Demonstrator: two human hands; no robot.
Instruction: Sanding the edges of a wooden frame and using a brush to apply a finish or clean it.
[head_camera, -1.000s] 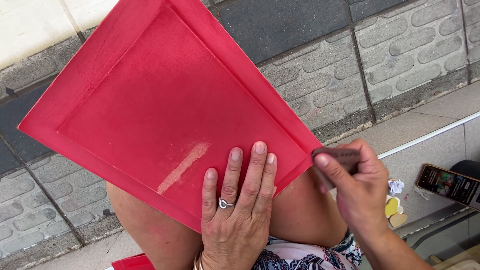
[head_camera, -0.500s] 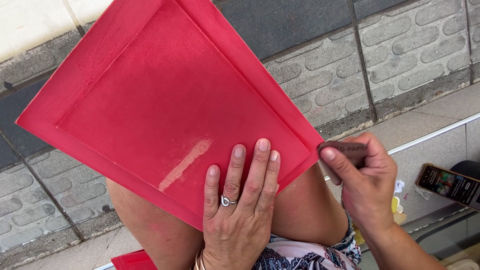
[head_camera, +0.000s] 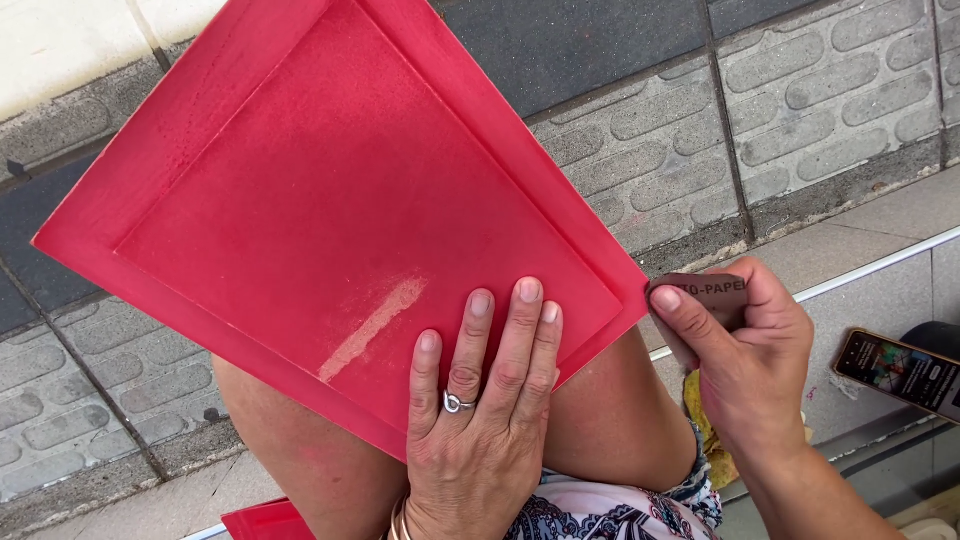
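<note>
A red painted wooden panel (head_camera: 330, 200) with a raised border rests tilted on my bare knees. A pale worn streak marks its recessed face near the lower middle. My left hand (head_camera: 475, 410) lies flat on the panel's near corner, fingers together, a ring on one finger. My right hand (head_camera: 735, 355) pinches a folded brown piece of sandpaper (head_camera: 705, 292) against the panel's right corner edge.
Grey patterned paving blocks (head_camera: 660, 130) and dark slabs lie below the panel. A phone (head_camera: 900, 372) with a lit screen lies at the right on a pale ledge. Yellow cloth (head_camera: 700, 420) shows by my right thigh. Another red piece (head_camera: 262, 522) peeks in at the bottom.
My right hand with the sandpaper has shifted slightly left, closer to the panel's corner edge. The left hand stays pressed on the panel.
</note>
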